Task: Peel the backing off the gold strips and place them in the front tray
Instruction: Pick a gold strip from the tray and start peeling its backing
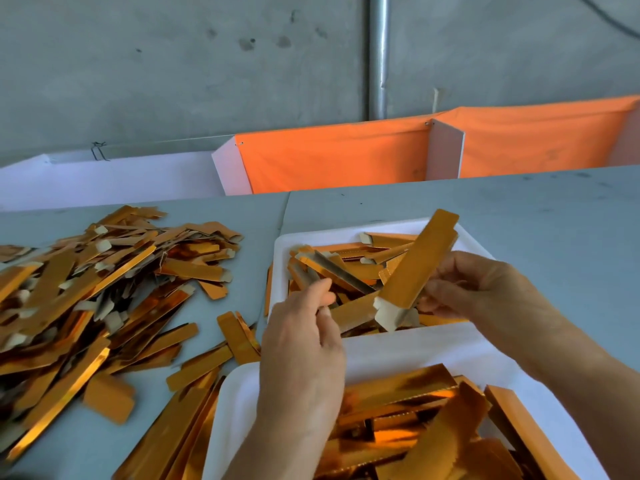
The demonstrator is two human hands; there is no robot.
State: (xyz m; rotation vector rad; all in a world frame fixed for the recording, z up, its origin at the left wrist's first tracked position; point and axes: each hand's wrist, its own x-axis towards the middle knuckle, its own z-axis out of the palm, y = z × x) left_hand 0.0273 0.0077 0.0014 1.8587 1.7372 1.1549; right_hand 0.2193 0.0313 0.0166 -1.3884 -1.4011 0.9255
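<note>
My right hand (485,292) pinches a gold strip (417,268) near its lower end and holds it tilted over the far white tray (287,244). The strip's pale backing tab (389,315) shows at its bottom end. My left hand (304,344) hovers just left of that tab with its thumb and forefinger close together; whether they hold anything I cannot tell. Several gold strips fill the far tray. The near white tray (235,403), closest to me, holds several shiny gold strips (408,420).
A big loose heap of gold strips (90,299) covers the grey table (554,216) on the left. More strips lie between the heap and the trays. Orange cloth dividers (332,157) and a white panel (104,178) stand behind the table.
</note>
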